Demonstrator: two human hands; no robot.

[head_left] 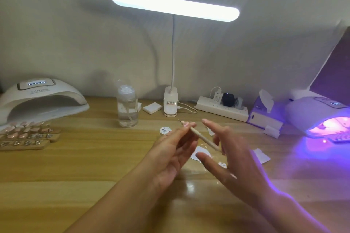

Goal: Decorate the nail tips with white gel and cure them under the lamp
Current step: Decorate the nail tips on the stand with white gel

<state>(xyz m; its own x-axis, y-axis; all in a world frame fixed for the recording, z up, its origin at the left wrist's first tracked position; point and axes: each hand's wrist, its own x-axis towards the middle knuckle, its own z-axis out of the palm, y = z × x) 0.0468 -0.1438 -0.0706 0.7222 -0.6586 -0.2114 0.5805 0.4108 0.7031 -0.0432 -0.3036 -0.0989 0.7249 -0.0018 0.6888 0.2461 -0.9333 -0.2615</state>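
Left hand [175, 150] pinched the brush [201, 137]; right hand [230, 159] was spread, released. Nail tips [28, 132] sat racked far left on the worktop [75, 176], gel pot [165, 130] near; curing lamp [312, 111] glowed (one rack seemingly curing). Roughly midway.

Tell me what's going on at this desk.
A person is doing nail art. The left hand pinches a thin brush near its tip, while the right hand hovers outstretched beside the handle. A small gel pot sits just behind, lid on. Nail tips wait on wooden stands at the left; the curing lamp on the right glows purple.
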